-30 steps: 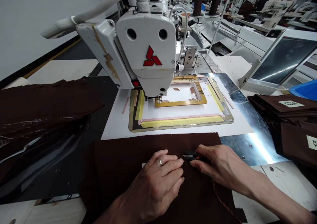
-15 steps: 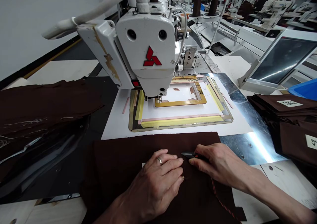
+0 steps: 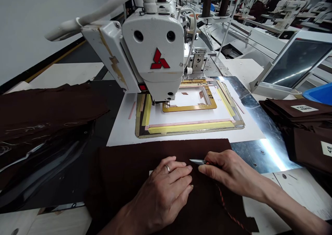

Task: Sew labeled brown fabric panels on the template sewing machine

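Observation:
Dark brown fabric (image 3: 121, 179) lies flat in front of the sewing machine. My left hand (image 3: 166, 190) rests on it, palm down with fingers stretched out, and partly covers a small white label. To its right, my right hand (image 3: 225, 167) is closed around a pair of thread snips (image 3: 198, 161). Their pointed metal blades face left, just beyond my left fingertips and low over the fabric. Most of the snips' body is hidden in my fingers. A twisted red and black cord (image 3: 225, 207) trails from beneath my right hand toward the front edge.
A white sewing machine head (image 3: 154, 55) stands over a clamp frame (image 3: 192, 127) edged with yellow tape. Brown fabric (image 3: 52, 107) is heaped at left. Labelled brown pieces (image 3: 280, 114) are stacked at right, near a tilted screen (image 3: 298, 60) and a blue bin (image 3: 320, 95).
The snips have turned slightly in my right hand, so their blades catch more light. The cord has shifted a little. My left hand stays in place on the fabric.

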{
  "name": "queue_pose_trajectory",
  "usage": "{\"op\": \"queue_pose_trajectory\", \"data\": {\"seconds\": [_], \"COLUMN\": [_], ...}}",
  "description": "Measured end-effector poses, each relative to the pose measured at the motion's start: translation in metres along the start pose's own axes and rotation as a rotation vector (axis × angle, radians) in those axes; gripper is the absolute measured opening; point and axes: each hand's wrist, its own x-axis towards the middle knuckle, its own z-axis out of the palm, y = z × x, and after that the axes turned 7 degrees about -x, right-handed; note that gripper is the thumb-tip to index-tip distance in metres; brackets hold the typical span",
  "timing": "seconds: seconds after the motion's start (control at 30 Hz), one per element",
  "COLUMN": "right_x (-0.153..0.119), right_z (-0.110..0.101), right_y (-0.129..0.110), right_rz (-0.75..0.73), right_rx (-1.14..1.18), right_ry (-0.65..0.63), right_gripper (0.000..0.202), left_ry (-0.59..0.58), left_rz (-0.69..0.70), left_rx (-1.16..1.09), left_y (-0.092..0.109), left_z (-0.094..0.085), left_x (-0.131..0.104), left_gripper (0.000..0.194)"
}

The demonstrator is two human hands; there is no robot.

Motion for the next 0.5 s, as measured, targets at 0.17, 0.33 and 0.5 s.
{"op": "queue_pose_trajectory", "data": {"seconds": [0.17, 0.33, 0.5], "right_x": [-0.0011, 0.0002, 0.0032], "right_z": [-0.0013, 0.0010, -0.0002], "right_y": [-0.0005, -0.0028, -0.0039], "right_rz": [0.074, 0.064, 0.022], "right_rx": [-0.058, -0.206, -0.240], "right_ry": [0.002, -0.024, -0.022], "right_gripper": [0.040, 0.037, 0.037], "left_ry": [0.007, 0.018, 0.007], "left_rz": [-0.001, -0.001, 0.000], "left_rx": [-0.005, -0.002, 0.004], "left_y": [0.0002, -0.0003, -0.0005], "left_z": [0.0012, 0.0014, 0.0006], "left_x": [-0.0008, 0.0002, 0.0013], "left_gripper": [0.023, 0.024, 0.024]}}
